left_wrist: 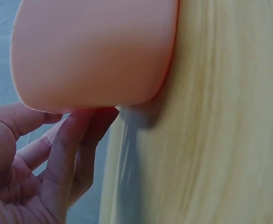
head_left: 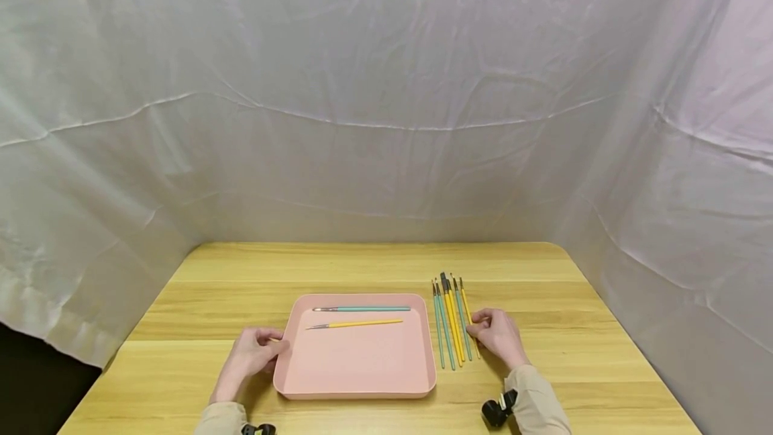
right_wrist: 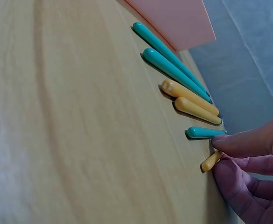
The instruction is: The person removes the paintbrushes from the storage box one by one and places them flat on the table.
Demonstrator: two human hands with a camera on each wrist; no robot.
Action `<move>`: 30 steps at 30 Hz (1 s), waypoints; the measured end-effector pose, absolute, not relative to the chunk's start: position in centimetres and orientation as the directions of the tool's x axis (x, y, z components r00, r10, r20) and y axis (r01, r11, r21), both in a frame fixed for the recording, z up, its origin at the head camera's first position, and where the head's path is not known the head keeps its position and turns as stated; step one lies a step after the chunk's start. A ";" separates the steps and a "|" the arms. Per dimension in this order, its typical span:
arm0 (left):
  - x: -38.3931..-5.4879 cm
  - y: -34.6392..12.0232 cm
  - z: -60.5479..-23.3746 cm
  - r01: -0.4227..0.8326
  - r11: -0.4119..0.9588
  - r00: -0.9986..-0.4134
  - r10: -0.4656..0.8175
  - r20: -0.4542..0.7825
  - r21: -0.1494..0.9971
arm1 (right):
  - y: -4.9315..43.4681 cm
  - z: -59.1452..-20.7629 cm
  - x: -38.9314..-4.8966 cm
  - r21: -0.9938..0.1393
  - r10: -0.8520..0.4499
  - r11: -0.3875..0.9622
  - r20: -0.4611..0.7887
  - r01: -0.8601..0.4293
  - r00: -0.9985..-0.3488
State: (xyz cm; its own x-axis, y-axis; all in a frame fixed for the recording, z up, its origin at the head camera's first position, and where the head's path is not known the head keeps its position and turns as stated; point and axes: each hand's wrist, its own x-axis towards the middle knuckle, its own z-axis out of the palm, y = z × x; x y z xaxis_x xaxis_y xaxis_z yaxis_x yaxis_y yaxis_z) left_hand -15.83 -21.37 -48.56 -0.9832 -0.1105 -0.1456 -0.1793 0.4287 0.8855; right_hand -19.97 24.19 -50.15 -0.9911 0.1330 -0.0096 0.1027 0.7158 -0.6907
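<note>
The pink tray (head_left: pixel 356 374) lies on the table with two paintbrushes across it: a teal paintbrush (head_left: pixel 374 309) and, nearer, a yellow paintbrush (head_left: pixel 365 323). At the tray's left side, my left hand (head_left: pixel 250 356) holds the rim; in the left wrist view the fingertips meet the tray wall (left_wrist: pixel 94 56). To the right of the tray, my right hand (head_left: pixel 496 335) pinches the rightmost yellow paintbrush (right_wrist: pixel 212 161) between thumb and finger. This brush lies beside a teal paintbrush (right_wrist: pixel 202 132), its handle end low over the table.
Several teal and yellow paintbrushes (head_left: pixel 447 321) lie side by side, bristles pointing away, between the tray and my right hand. The wooden table (head_left: pixel 362 264) has rounded far corners. Pale cloth (head_left: pixel 386 173) hangs behind it and along both sides.
</note>
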 end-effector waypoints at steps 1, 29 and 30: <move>-15.8 -21.4 -48.6 -0.179 0.428 -0.983 -0.111 -0.145 0.886 | 24.2 -50.1 -19.9 -0.695 0.134 0.711 -0.012 0.105 -0.991; -15.9 -21.4 -48.8 -0.176 0.424 -0.984 -0.108 -0.144 0.888 | 24.4 -50.7 -19.9 -0.780 0.138 0.622 0.025 0.067 -0.990; -15.9 -21.5 -48.8 -0.177 0.425 -0.984 -0.107 -0.144 0.888 | 24.3 -50.7 -19.9 -0.788 0.140 0.612 0.026 0.066 -0.990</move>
